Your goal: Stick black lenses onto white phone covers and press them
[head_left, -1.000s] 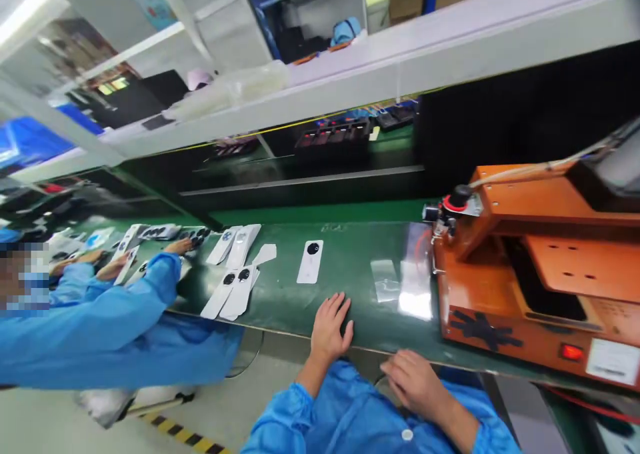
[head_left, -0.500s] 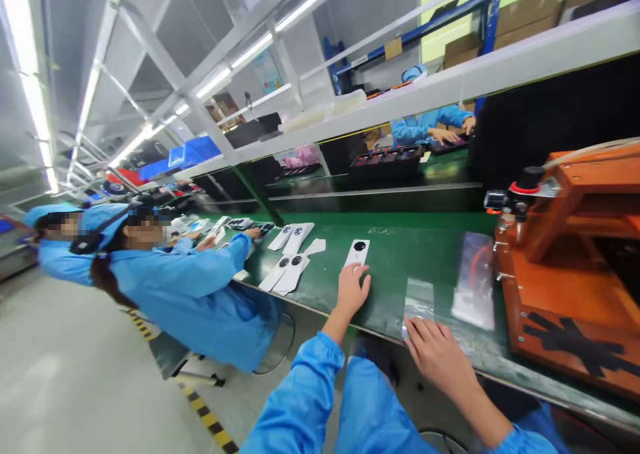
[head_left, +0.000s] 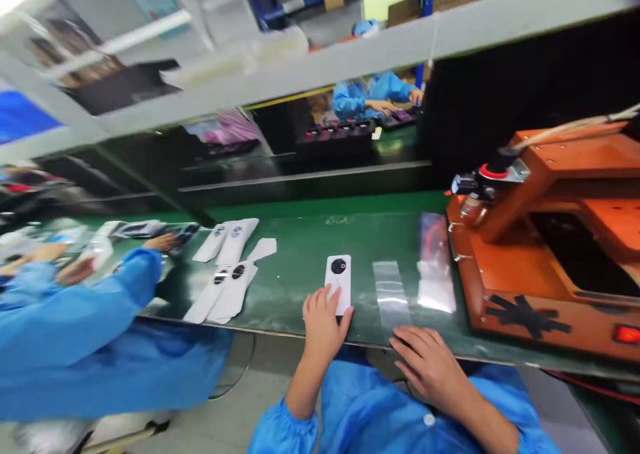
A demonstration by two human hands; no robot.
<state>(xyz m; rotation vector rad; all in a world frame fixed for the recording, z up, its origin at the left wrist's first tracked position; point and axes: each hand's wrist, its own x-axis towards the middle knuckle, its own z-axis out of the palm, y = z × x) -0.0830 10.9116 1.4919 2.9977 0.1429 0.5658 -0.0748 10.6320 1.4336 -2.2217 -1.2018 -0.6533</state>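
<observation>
A white phone-shaped panel [head_left: 344,297] with a round black camera circle lies flat on the green bench. My left hand [head_left: 320,322] rests over its lower left part, fingers stretched out and thumb apart by the lower right edge. Right of the panel lies a small clear plastic film [head_left: 391,284]. My right hand [head_left: 425,361] is at the bench's front edge, just below the film, with its fingers extended and nothing visible in them. Whether the fingertips touch the film's lower end, I cannot tell.
Stacks of similar white panels [head_left: 235,294] lie to the left. Beyond them a co-worker's blue sleeve [head_left: 127,291] reaches over the bench. On the right are clear plastic bags [head_left: 436,284] and an orange machine [head_left: 500,267]. A shelf beam [head_left: 280,87] crosses above.
My view has turned left-to-right and downward, and is closer on the bench. My left hand has come nearer the front edge with the panel. My right hand has drawn back off the film.
</observation>
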